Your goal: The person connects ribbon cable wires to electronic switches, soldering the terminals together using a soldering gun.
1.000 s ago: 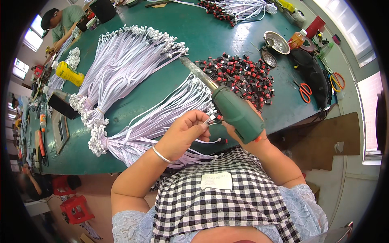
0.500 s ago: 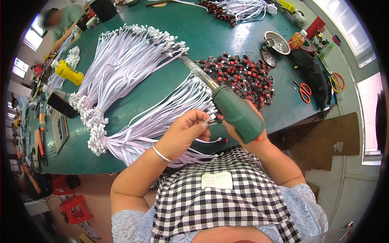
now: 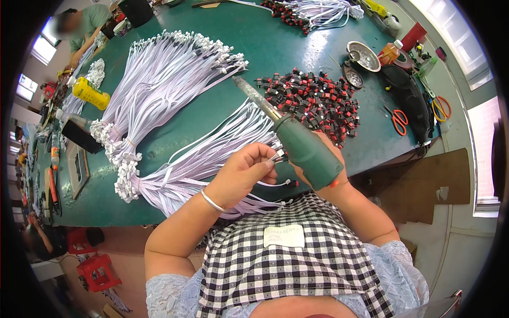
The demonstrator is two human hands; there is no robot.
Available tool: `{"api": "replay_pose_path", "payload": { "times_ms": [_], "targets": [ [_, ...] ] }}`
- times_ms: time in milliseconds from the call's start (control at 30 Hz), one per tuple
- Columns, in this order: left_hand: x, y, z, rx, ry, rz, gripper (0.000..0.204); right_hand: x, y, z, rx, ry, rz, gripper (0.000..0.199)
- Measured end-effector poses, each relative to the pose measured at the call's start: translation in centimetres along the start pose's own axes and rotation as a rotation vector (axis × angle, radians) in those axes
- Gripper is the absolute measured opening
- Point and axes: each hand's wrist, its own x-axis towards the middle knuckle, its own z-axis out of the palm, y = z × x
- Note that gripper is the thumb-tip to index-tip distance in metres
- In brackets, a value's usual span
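Over green table, left fingers pinch, seemingly, a wire; right hand grips soldering iron.

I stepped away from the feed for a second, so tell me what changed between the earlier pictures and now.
Almost nothing changed. The left hand still pinches a white wire end beside the green soldering iron, which the right hand keeps holding. The wire bundles and the pile of red and black parts lie as before.
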Motion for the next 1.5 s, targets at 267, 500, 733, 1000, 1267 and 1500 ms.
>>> {"api": "replay_pose_path", "payload": {
  "times_ms": [267,500,733,1000,1267,1500],
  "targets": [
    [0.1,-0.4,0.1,-0.071,0.026,-0.013,0.015,-0.1,-0.4,0.1,0.248,-0.105,0.278,0.041],
    [0.0,-0.9,0.0,-0.058,0.028,-0.021,0.012,-0.7,-0.3,-0.4,0.598,0.000,0.443,0.043],
    [-0.2,-0.7,0.4,-0.025,0.011,-0.100,0.009,-2.1,1.1,-0.5,0.735,-0.024,0.453,0.057],
    [-0.4,-0.3,0.8,-0.025,0.051,-0.130,0.011,-2.7,1.7,-0.5,0.741,-0.086,0.353,0.042],
    [-0.4,-0.3,0.8,-0.068,0.083,-0.163,0.013,-2.7,2.0,-0.7,0.630,-0.170,0.254,0.059],
    [-0.8,0.4,1.1,0.053,0.099,-0.218,0.013,-2.9,1.7,-0.7,0.730,-0.130,0.574,0.059]
  ]
}}
